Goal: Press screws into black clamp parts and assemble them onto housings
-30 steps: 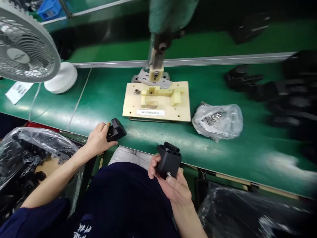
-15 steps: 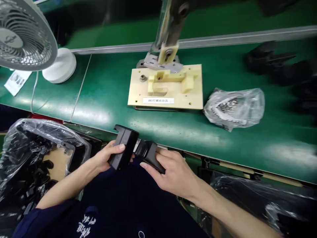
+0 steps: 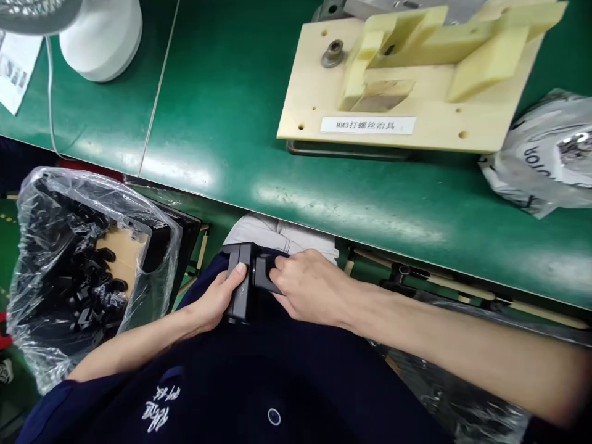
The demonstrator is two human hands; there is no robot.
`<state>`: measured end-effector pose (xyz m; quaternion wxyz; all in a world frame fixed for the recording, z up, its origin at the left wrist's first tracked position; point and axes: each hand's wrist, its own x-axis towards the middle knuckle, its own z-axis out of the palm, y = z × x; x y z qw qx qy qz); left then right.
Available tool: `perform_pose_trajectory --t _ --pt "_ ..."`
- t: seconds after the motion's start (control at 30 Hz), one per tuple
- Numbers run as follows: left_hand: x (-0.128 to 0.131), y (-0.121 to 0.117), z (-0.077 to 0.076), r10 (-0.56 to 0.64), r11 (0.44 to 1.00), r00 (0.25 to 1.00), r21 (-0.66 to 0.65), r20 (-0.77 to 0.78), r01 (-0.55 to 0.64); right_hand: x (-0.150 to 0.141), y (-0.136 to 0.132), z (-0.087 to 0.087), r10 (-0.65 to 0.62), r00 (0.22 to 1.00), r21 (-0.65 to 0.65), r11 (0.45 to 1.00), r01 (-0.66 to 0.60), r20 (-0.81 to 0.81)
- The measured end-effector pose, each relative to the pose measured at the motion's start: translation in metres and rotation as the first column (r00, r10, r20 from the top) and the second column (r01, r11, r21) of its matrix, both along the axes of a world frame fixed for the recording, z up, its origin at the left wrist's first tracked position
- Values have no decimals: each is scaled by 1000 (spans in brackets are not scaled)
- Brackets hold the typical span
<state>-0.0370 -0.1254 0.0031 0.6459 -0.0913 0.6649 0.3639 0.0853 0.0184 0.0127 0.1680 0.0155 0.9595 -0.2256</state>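
Observation:
Below the table's front edge, over my lap, both hands meet. My left hand (image 3: 213, 302) grips a black plastic housing (image 3: 241, 283), thumb on its top face. My right hand (image 3: 308, 287) is closed on a second, smaller black plastic part (image 3: 263, 271) that touches the housing's right side. My fingers hide most of the smaller part, so how the two pieces sit together is unclear.
A cream fixture plate (image 3: 407, 92) with blocks and a label sits on the green table (image 3: 222, 123). A clear bag of small metal parts (image 3: 546, 154) lies at right. A fan's white base (image 3: 99, 37) stands far left. A plastic-lined box of black parts (image 3: 78, 271) sits beside my left arm.
Both hands have drawn the two black parts down and closer to my body, pressing them side by side. The camera has tilted down and nearer, cutting the press and fan head from view.

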Motion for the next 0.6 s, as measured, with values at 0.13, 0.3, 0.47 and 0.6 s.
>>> perform_pose_trajectory --t 0.13,0.3,0.47,0.6 --pt "2 -4 -2 37 996 995 88 -88 -29 2 -7 -7 -4 1000 -39 999 4 -18" --pt "2 -11 -8 28 996 999 -87 30 -26 0 -19 -19 156 988 63 986 -156 6" --pt "-1 -12 -12 -28 985 986 -166 165 56 -8 -31 -22 230 973 130 964 -231 29" --pt "-3 -9 -10 -36 985 981 -158 189 67 -18 -31 -19 258 962 69 962 -264 86"
